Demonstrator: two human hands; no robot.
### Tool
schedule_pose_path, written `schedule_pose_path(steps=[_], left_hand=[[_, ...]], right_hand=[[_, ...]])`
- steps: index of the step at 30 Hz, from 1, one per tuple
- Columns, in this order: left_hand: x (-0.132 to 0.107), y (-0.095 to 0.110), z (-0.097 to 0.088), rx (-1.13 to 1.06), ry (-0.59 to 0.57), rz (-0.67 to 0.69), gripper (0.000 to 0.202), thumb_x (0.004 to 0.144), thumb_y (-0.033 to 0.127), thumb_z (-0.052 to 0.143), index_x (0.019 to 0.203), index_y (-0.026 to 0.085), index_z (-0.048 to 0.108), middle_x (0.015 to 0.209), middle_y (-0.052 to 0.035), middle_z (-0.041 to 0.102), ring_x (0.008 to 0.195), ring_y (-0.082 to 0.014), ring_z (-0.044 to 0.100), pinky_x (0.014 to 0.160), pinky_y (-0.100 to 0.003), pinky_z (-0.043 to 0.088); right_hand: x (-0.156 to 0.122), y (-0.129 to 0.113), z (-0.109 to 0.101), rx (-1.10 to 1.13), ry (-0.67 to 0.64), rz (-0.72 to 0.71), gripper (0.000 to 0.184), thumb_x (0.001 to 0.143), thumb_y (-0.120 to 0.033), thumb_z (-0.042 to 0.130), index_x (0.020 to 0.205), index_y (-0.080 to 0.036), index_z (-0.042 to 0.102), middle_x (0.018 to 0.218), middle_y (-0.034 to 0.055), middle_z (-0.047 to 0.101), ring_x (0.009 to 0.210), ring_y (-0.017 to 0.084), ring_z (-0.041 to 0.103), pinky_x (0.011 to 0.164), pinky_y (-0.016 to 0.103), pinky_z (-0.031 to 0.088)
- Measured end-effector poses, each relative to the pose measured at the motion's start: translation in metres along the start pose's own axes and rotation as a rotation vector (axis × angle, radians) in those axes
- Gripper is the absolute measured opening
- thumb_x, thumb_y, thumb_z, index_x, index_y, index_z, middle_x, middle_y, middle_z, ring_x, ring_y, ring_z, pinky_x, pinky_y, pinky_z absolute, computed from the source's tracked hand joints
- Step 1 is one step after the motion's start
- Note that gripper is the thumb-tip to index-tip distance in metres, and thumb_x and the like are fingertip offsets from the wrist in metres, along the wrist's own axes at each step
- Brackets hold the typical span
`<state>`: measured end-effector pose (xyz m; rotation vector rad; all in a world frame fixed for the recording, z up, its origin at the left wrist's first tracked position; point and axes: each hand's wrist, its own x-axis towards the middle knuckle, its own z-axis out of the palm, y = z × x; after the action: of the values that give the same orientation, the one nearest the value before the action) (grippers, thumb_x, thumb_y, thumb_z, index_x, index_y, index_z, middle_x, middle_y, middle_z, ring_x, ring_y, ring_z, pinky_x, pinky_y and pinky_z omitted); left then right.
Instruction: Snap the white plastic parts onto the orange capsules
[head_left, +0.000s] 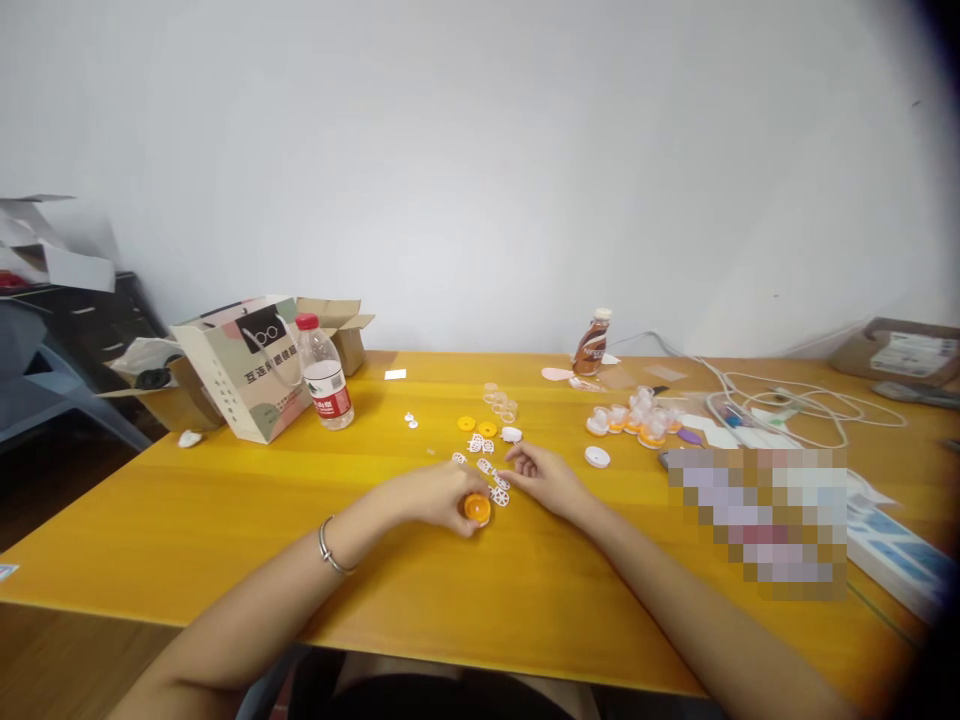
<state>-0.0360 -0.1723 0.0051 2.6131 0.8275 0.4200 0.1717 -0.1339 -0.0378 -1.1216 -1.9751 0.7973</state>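
My left hand [448, 492] is closed around the rim of a small round orange cup-like part [478, 509], its hollow side facing up. Just to the right, my right hand [541, 477] hovers low over the table, fingers loosely bent and apart. Its thumb tip is beside several white openwork discs [499, 495]; whether it touches one I cannot tell. More white openwork pieces [481, 443] lie beyond the hands, with two yellow discs [477, 426] behind them. A small white part [511, 435] lies just past my right fingers. Clear rings [500, 401] stand farther back.
Clear-and-orange assembled pieces [637, 418] cluster at right, near a white round lid [597, 457]. A brown bottle [593, 343] and white cables [780, 395] are behind. At left stand a water bottle [325, 380], a paper bag [259, 385] and a cardboard box [346, 335].
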Motion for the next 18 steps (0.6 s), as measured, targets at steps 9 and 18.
schedule_pose_path(steps=[9,18], left_hand=[[-0.001,-0.032,-0.021,0.09,0.118,-0.156,0.02,0.078,0.03,0.052,0.088,0.017,0.063,0.083,-0.006,0.061,0.074,-0.016,0.056,0.07,-0.025,0.041],[0.006,-0.069,0.003,0.153,0.164,-0.153,0.018,0.079,0.027,0.05,0.085,0.017,0.064,0.08,-0.005,0.057,0.072,-0.0136,0.054,0.07,-0.022,0.04]], right_hand=[[0.004,0.003,0.018,-0.299,0.051,-0.021,0.02,0.066,-0.036,0.061,0.074,-0.018,0.056,0.063,-0.0011,0.054,0.055,0.012,0.048,0.052,0.024,0.035],[0.005,0.003,0.007,-0.104,0.083,0.043,0.009,0.067,-0.028,0.057,0.071,-0.02,0.059,0.062,-0.0014,0.056,0.053,0.012,0.047,0.054,0.025,0.038]])
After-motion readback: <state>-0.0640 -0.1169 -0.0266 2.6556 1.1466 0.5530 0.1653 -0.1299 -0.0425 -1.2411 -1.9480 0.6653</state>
